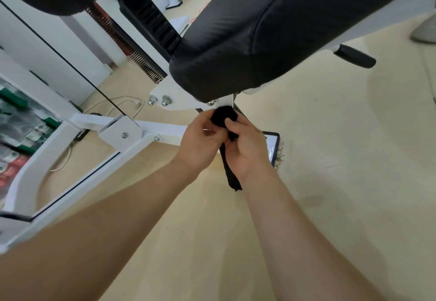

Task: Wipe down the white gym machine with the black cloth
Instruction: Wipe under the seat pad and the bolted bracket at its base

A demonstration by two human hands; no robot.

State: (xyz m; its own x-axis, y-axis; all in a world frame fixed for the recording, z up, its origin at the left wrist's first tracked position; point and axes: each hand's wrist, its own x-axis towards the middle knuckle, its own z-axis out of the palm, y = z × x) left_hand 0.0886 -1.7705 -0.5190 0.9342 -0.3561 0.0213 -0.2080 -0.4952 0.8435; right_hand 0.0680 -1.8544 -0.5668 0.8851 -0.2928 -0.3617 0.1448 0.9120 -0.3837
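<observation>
While both hands are closed on the black cloth [223, 115], the step in hand looks like preparing it, not yet wiping: the cloth is bunched into a small ball between the fingers, and one thin tail hangs down below the wrists. The left hand [200, 142] pinches the ball from the left side, and the right hand [247, 146] wraps around it from the right, with the thumb on top. The ball sits just under the white bracket plate [188, 102] of the white gym machine [155, 128], very near its lower edge; I cannot tell if it is touching the plate.

I judge that the next move calls for pressing the bunched cloth on the white metal and drawing it along, probably on the plate or on the horizontal white bar to the left. One hand would be enough for this.

For room, the black padded seat [259, 41] hangs close above the hands, so lifting is limited there. The plate has a sharp corner and two bolts [159, 100] stand out, which may catch the cloth. A black cable [70, 60] crosses on the left. To the right and toward the person the floor [330, 159] is open, except a dark-framed flat object [273, 145] lying just beside the right hand.
</observation>
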